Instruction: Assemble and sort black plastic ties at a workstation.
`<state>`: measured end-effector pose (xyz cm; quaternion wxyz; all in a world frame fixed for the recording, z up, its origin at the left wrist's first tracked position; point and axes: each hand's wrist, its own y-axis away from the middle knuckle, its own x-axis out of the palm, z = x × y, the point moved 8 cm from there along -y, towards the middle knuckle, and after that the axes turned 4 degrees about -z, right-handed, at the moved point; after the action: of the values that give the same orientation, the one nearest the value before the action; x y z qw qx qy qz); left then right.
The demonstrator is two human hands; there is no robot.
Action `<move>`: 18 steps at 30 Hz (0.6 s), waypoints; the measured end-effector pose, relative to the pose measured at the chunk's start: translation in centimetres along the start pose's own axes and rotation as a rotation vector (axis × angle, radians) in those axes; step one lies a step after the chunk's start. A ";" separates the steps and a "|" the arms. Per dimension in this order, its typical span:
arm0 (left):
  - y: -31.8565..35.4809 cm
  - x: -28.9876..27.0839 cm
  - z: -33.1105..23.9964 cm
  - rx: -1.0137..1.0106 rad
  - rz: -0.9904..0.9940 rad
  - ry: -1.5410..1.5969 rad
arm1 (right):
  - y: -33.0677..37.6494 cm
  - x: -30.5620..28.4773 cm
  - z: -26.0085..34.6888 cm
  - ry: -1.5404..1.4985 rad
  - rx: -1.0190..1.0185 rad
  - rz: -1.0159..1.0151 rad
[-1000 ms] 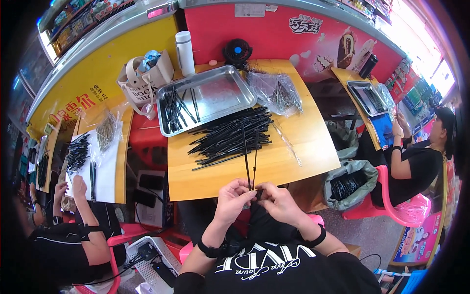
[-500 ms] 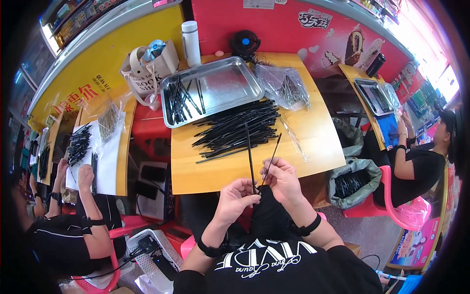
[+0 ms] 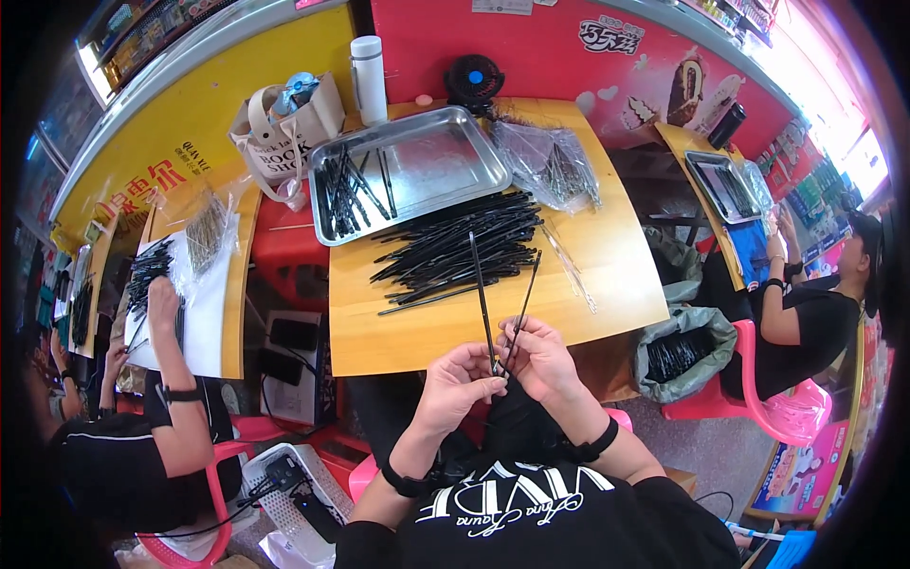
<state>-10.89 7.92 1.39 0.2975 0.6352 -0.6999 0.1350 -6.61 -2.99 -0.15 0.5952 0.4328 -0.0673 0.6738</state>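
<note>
Right in front of you, low over your lap, your two hands work close together, near the table point(image 3: 588, 303) edge. The thumb and first finger of your left hand point(image 3: 447, 394) are pinched tight on a long black stick point(image 3: 482, 299). It points up and away from you. The other fingers of that hand are curled in. Your right hand point(image 3: 547, 365) has its thumb and finger pressed together too, on a thin black stick point(image 3: 528, 296) that leans a little to the right. The low ends of both sticks come near each other by your fingers, but I can't tell if they touch.

To your left, down low, a white basket point(image 3: 263, 503) holds dark things point(image 3: 318, 517) that are hard to make out. To your right, a grey-green bag point(image 3: 718, 334) has its top wide, and lots of shiny black sticks point(image 3: 671, 360) are inside.

Up on the table, a big pile of black sticks point(image 3: 460, 251) lies in a messy heap. Just past it is a shiny metal tray point(image 3: 436, 152). Some black sticks point(image 3: 341, 194) lie in its left part. Right of the tray sits a clear plastic bag point(image 3: 545, 156) with thin bits in it. Farther off, at the left, a cream cloth bag point(image 3: 320, 116) has something blue point(image 3: 300, 87) poking out.
</note>
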 end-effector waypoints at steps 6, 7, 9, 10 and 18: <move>0.0 0.0 -0.1 -0.005 0.029 0.066 | -0.2 -0.4 0.0 0.000 -0.003 0.017; 0.0 -0.1 -0.1 -0.005 0.029 0.066 | -0.2 -0.4 0.3 0.027 -0.031 0.004; 0.1 -0.5 -0.1 0.003 -0.001 0.016 | -0.2 -0.5 1.1 0.055 -0.060 -0.008; 0.2 -0.8 -0.1 0.005 -0.002 0.015 | -0.2 -0.4 2.2 0.206 -0.132 0.025; 1.1 -2.1 -3.0 0.069 -0.029 -0.778 | 0.4 0.8 9.2 0.410 -0.065 0.073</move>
<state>-11.22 11.51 2.67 -0.0097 0.6582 -0.7465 -0.0967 -2.24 -8.05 6.19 0.5852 0.2645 0.0178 0.7663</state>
